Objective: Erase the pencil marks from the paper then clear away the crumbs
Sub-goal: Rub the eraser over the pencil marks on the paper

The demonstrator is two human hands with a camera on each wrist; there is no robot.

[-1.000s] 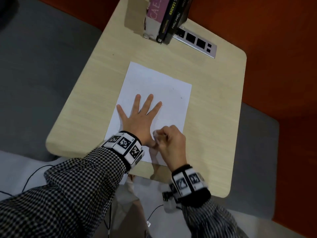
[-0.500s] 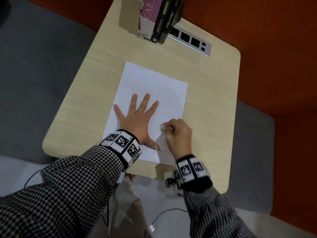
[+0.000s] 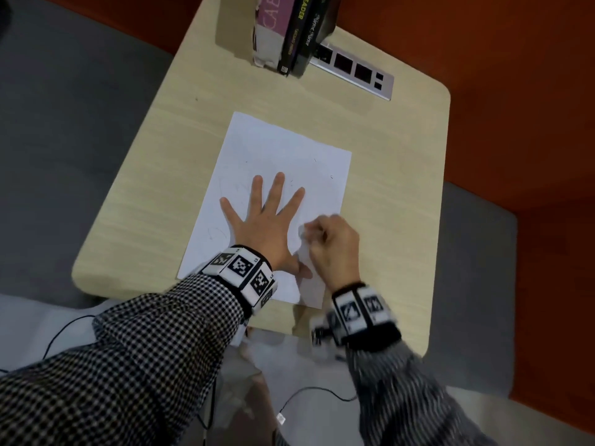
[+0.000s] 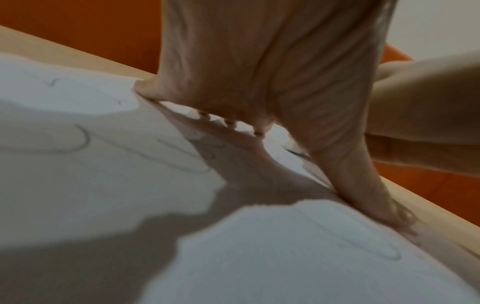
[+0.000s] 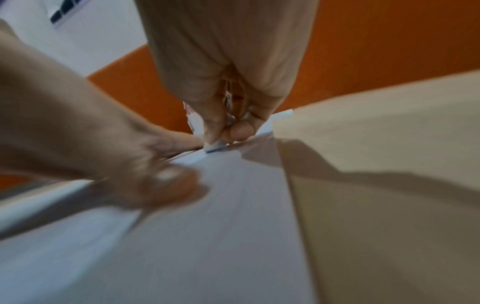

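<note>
A white sheet of paper (image 3: pixel 283 149) lies on the light wooden table (image 3: pixel 396 201), with faint pencil curves (image 4: pixel 85 139) still on it. My left hand (image 3: pixel 267 220) lies flat on the sheet, fingers spread, pressing it down. My right hand (image 3: pixel 328 239) pinches a small white eraser (image 5: pixel 213 147) between thumb and fingers, its tip touching the paper just right of my left thumb (image 5: pixel 166 181). In the head view the eraser (image 3: pixel 304 231) shows only as a pale blur at the fingertips. A few tiny dark specks (image 3: pixel 331 177) dot the paper beyond the hands.
Several books (image 3: pixel 289 27) stand at the table's far edge, beside a silver socket strip (image 3: pixel 357 72). Orange wall panels rise behind and to the right. A thin cable (image 3: pixel 309 389) runs below the table's near edge, over my lap.
My right hand with the eraser has slid away from me and rightward over the paper, from beside the left wrist to level with the left palm. The left hand has stayed flat.
</note>
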